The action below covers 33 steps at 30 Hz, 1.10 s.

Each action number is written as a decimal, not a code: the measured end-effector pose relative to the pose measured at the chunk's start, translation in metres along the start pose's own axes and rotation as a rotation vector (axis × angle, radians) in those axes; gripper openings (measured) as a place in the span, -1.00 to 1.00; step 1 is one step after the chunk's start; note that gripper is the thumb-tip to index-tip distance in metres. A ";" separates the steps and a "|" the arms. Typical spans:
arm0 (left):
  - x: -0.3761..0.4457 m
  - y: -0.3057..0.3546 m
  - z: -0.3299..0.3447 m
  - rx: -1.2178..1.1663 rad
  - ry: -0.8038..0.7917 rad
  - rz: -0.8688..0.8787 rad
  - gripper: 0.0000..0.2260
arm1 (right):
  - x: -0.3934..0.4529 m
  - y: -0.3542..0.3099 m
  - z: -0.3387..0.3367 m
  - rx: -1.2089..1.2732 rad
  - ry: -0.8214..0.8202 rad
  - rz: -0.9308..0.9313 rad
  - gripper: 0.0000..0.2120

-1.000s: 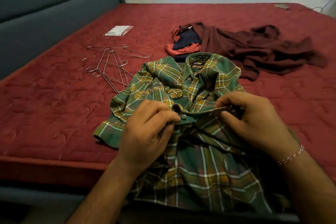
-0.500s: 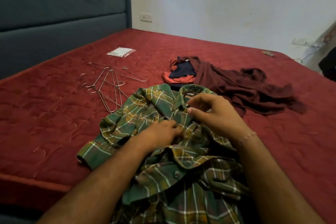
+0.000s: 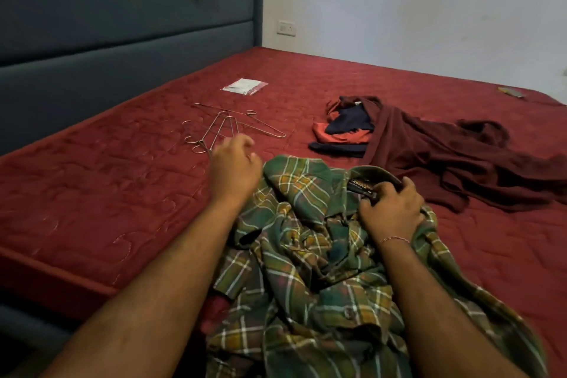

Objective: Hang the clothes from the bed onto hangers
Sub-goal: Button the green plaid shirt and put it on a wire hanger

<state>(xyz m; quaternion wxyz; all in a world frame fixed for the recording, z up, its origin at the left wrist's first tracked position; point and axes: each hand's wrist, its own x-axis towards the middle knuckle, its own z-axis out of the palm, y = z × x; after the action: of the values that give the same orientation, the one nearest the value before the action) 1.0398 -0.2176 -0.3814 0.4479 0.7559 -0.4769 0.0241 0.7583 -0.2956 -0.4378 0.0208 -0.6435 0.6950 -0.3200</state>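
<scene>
Right hand (image 3: 391, 212) grips the collar of the green plaid shirt (image 3: 310, 255), fingers curled round the fabric by the label. Left hand (image 3: 234, 169) is loosely curled and blurred, holding nothing, wire hangers (image 3: 227, 127) just beyond its fingertips on the bed (image 3: 92, 193).

Crumpled green plaid shirt (image 3: 310, 242) on red bed (image 3: 101, 193), wire hangers (image 3: 221, 127) left, maroon clothes (image 3: 435, 150) behind.
</scene>
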 end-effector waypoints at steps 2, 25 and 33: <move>0.010 -0.043 0.014 0.297 -0.079 -0.284 -0.58 | 0.000 0.003 0.000 -0.025 -0.015 0.054 -0.56; 0.092 -0.014 0.034 -0.597 0.254 -0.387 -0.81 | -0.006 0.004 -0.004 0.111 0.031 -0.063 -0.35; 0.072 0.087 0.032 -0.873 0.105 -0.040 -0.63 | -0.007 0.004 -0.006 0.185 0.088 -0.063 -0.39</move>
<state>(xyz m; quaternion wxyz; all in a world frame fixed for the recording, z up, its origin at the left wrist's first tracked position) 1.0014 -0.3026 -0.3102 0.7494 0.5025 -0.4043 -0.1500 0.7537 -0.2866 -0.4371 0.0395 -0.6456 0.6423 -0.4112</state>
